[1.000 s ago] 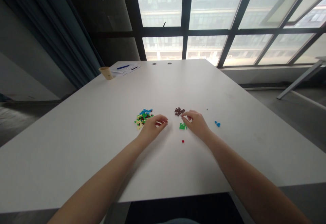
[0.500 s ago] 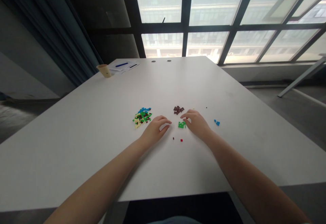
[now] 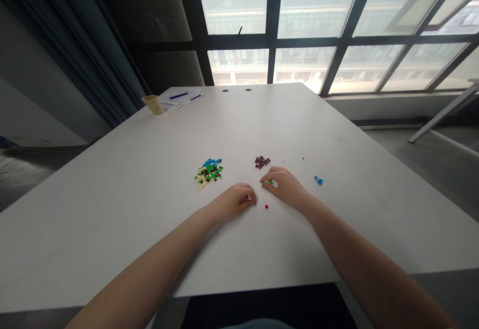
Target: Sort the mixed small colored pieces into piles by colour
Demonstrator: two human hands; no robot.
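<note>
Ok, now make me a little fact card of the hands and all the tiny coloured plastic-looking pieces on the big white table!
Left hand: left hand, fingertips low beside a small red square piece; its grip is too small to tell
Right hand: right hand, fingers curled around small bright-green pieces
Mixed heap: flat blue, green, yellow and dark-brown pile, left of the hands
Brown heap: small dark-brown pieces, beyond the right hand
Far right: small bright-blue pieces
Far left: tapered beige cup
</note>
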